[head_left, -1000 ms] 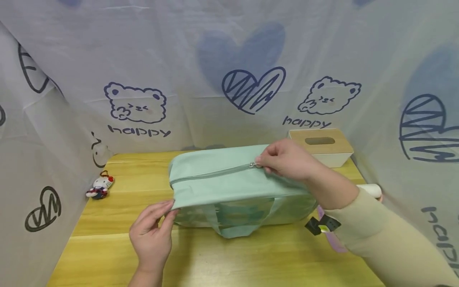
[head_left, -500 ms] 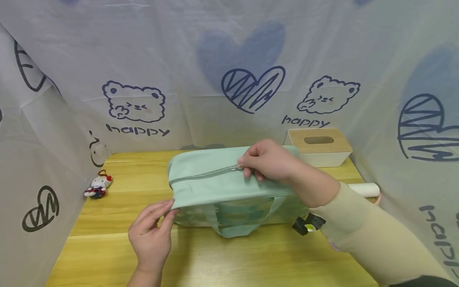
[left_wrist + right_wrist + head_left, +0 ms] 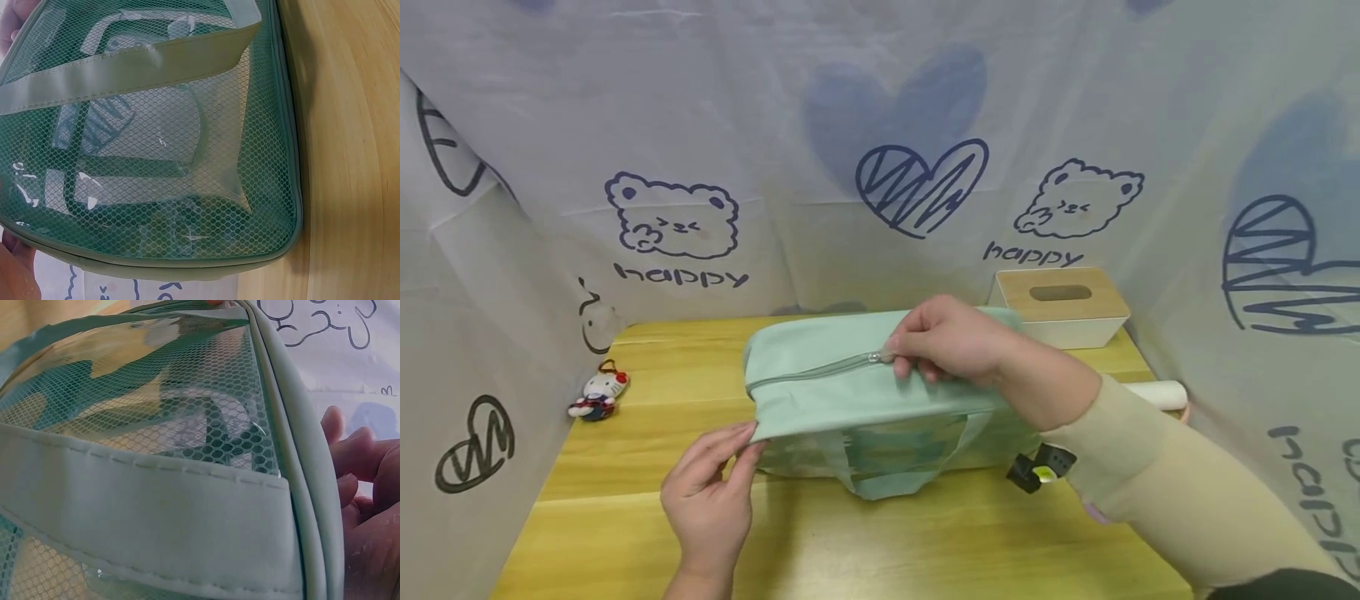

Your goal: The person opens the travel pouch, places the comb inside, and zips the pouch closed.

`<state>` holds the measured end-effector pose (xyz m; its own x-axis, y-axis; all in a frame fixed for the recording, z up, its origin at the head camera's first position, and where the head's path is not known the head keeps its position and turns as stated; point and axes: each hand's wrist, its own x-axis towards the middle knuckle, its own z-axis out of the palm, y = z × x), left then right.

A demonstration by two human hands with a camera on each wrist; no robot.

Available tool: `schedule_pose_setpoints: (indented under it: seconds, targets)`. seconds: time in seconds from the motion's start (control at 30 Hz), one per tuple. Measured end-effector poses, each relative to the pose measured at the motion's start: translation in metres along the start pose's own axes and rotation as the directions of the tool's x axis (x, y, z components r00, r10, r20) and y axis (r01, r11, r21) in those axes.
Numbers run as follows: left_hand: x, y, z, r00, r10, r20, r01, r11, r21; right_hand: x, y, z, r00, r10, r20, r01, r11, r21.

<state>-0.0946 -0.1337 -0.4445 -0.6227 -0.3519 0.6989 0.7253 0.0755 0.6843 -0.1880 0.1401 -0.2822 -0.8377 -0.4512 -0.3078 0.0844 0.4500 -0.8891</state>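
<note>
The left hand is pinching a corner of the bag. The right hand is gripping the zip pull, partly hiding it; mesh is obscuring the interior.

The bag is mint green, the table grained yellow, the sleeve cream, the cloth white with blue hearts.

The table has a wood-grain top. The bag rests at centre. The toy lies at the left edge; the box stands at rear right. A white cylinder, partly hidden, lies at the right edge.
</note>
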Motion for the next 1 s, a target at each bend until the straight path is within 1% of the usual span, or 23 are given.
schedule_pose_setpoints:
  seconds: [0.13, 0.5, 0.63, 0.83, 0.9, 1.0]
  targets:
    - [0.001, 0.000, -0.001, 1.000, -0.004, -0.004, 0.003, 1.000, -0.026, 0.004, -0.003, 0.004, 1.000, -0.008, 0.009, 0.008, 1.000, -0.021]
    - [0.001, 0.000, 0.000, 1.000, -0.002, -0.004, 0.002, 0.998, -0.069, 0.011, -0.011, 0.017, 0.998, -0.039, 0.047, 0.040, 0.999, -0.020]
    - [0.000, 0.001, 0.001, 1.000, -0.002, 0.000, 0.002, 0.997, -0.082, 0.012, -0.012, 0.020, 0.998, -0.023, 0.054, 0.024, 0.999, -0.027]
    - [-0.001, 0.000, 0.002, 1.000, -0.004, 0.000, 0.004, 0.998, -0.067, 0.013, -0.016, 0.024, 0.999, -0.009, 0.039, 0.010, 0.999, -0.037]
    - [-0.002, -0.001, 0.001, 1.000, 0.008, -0.006, -0.009, 0.998, -0.064, 0.013, -0.018, 0.027, 0.999, -0.015, 0.035, 0.017, 0.998, -0.055]
    - [-0.003, -0.003, 0.002, 0.998, 0.054, -0.033, -0.056, 0.996, -0.063, 0.014, -0.023, 0.035, 0.999, -0.029, 0.022, 0.030, 0.995, -0.091]
